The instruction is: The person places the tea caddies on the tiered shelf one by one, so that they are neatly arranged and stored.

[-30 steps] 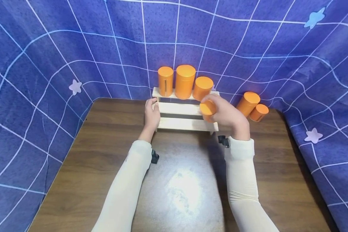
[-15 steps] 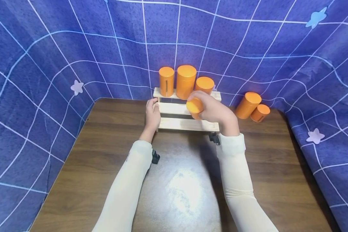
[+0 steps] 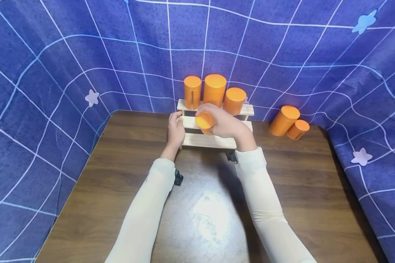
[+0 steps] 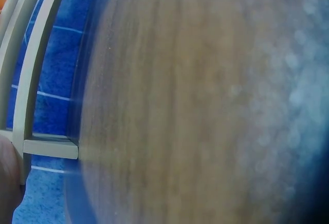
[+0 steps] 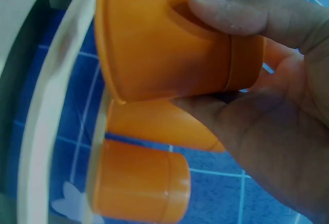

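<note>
My right hand (image 3: 225, 126) grips a small orange canister (image 3: 204, 121) with a lid, held over the middle tier of a three-tier wooden display rack (image 3: 210, 140). In the right wrist view, the thumb lies along one side of the canister and fingers curl round the other. My left hand (image 3: 176, 133) holds the left end of the rack; only a bit of it shows in the left wrist view, at the rack's end. On the top tier stand a slim canister (image 3: 192, 93), a tall wide canister (image 3: 214, 87) and a short wide canister (image 3: 234, 100), all orange.
Right of the rack, a larger orange canister (image 3: 284, 120) and a small orange canister (image 3: 298, 129) stand side by side on the brown wooden table (image 3: 303, 190). A blue curtain (image 3: 145, 54) with grid lines and stars encloses the back and sides.
My right hand has carried the small canister leftward along the rack, from its right end to left of its middle. The left hand stays at the rack's left end.
</note>
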Available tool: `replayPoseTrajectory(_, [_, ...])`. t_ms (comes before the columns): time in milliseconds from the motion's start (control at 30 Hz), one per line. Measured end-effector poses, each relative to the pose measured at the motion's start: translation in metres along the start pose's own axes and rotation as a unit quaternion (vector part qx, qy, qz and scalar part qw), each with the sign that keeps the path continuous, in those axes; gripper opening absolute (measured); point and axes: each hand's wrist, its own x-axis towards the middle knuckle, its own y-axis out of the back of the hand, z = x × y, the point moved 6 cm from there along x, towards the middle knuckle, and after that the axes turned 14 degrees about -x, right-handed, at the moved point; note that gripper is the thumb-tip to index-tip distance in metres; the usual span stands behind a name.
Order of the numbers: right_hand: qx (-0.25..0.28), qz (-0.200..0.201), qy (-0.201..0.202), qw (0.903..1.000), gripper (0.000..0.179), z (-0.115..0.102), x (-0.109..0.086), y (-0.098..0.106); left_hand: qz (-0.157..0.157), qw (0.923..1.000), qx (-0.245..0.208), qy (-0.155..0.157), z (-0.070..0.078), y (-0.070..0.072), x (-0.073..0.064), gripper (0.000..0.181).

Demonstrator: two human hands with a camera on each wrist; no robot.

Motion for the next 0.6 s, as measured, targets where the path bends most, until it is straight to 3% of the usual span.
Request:
replayPoseTrajectory(333, [0.055, 0.056, -0.033, 0.9964, 0.072, 0.007, 0.012, -0.014, -0.004, 0.9999, 0.009, -0.004, 0.001, -0.003, 0.000, 0.036])
replayPoseTrajectory(600, [0.098, 0.140, -0.080, 0.9820, 0.071, 0.018, 0.020, -0.027, 0.000, 0.9998, 0.021, -0.007, 0.001, -0.002, -0.001, 0.036])
